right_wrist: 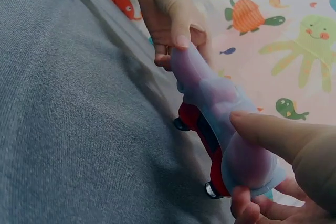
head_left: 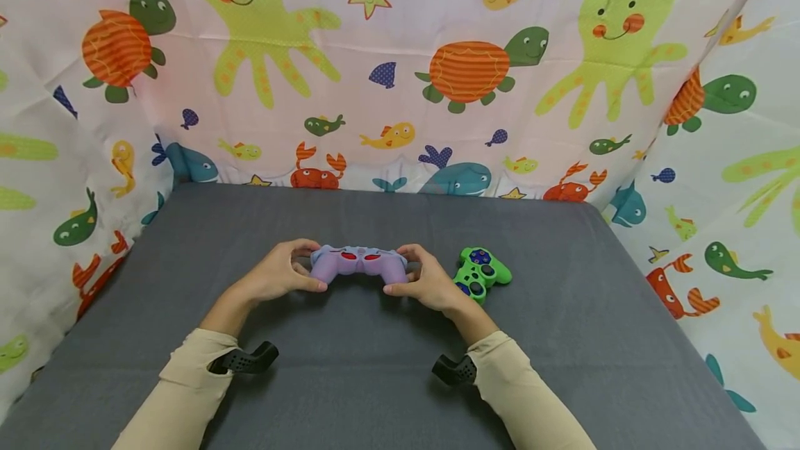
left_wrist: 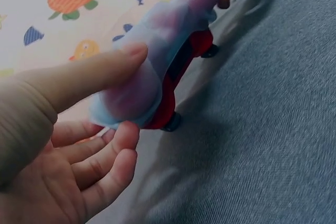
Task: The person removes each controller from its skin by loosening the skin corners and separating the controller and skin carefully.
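A red game controller [left_wrist: 167,102] wears a translucent lilac and pale-blue silicone cover [head_left: 359,262] over its back and handles. Its red front and dark thumbsticks show beneath in both wrist views, facing down toward the table. My left hand [head_left: 284,273] holds the left end, thumb on the cover and fingers under the edge. At the other end, my right hand [head_left: 431,282] grips the same way, with its thumb [right_wrist: 262,127] lying along the cover. Just right of my right hand, a green game controller [head_left: 482,271] with dark-blue buttons lies on the table, partly hidden by that hand.
Dark grey cloth covers the table [head_left: 350,380]. A white curtain [head_left: 400,103] printed with sea animals hangs behind it and along both sides. Each wrist carries a black camera mount [head_left: 250,358], below cream sleeves [head_left: 531,394].
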`<state>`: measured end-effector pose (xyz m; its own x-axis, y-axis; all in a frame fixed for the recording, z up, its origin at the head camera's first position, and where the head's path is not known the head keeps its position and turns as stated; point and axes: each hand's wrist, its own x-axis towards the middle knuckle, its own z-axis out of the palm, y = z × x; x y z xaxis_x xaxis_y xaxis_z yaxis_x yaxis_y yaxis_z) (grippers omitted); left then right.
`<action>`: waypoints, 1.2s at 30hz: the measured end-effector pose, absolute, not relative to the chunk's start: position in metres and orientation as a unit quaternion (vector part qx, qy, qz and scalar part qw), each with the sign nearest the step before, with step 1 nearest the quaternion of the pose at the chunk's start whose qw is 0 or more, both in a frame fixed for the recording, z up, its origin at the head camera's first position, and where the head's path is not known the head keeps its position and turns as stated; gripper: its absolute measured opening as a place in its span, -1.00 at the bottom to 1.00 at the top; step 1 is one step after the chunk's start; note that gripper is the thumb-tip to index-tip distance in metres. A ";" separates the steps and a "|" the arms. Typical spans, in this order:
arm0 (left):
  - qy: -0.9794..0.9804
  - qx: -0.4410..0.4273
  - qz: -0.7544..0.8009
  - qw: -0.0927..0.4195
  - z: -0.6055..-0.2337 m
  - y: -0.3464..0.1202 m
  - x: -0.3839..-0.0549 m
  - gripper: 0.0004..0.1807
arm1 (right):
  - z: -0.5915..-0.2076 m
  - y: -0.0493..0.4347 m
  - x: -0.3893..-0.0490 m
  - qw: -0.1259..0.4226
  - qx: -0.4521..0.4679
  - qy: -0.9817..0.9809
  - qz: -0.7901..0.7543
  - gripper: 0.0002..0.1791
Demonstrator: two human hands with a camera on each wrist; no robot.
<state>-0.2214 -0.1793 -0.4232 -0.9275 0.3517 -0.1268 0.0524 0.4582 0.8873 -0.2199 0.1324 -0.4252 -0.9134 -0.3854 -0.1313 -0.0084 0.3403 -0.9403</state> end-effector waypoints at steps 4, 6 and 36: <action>0.832 0.117 0.518 0.160 -0.426 -0.181 -0.222 -0.18 | -0.428 0.133 -0.219 0.167 -0.123 0.800 -0.564 -0.26; 0.828 0.123 0.521 0.166 -0.428 -0.181 -0.223 -0.18 | -0.429 0.134 -0.218 0.163 -0.115 0.797 -0.570 -0.28; 0.832 0.116 0.528 0.121 -0.433 -0.183 -0.220 -0.46 | -0.426 0.125 -0.222 0.112 -0.090 0.813 -0.565 -0.46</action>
<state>-0.2195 -0.1834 -0.4327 -0.9441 0.3201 -0.0785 0.0653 0.4151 0.9074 -0.2218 0.1251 -0.4259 -0.9587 -0.2725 -0.0815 -0.0187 0.3463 -0.9379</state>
